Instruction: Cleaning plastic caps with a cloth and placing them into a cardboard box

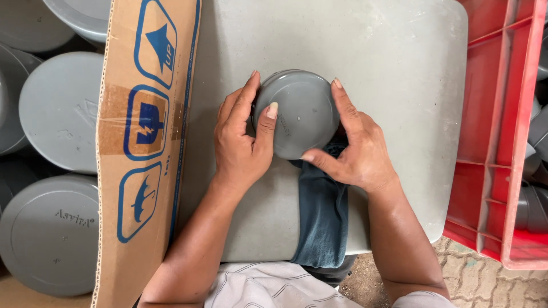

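A round grey plastic cap (301, 111) lies flat side up on a pale grey table (399, 68). My left hand (242, 142) grips its left rim, thumb resting on its top face. My right hand (357, 148) holds its right rim, index finger along the edge and thumb under its near side. A dark blue-grey cloth (321, 211) lies under the cap's near edge and hangs over the table's front.
A cardboard box flap (142, 142) with blue symbols stands at the left, with several larger grey caps (60, 114) inside the box. A red plastic crate (496, 131) holding grey fittings sits at the right. Paved ground (468, 274) shows below.
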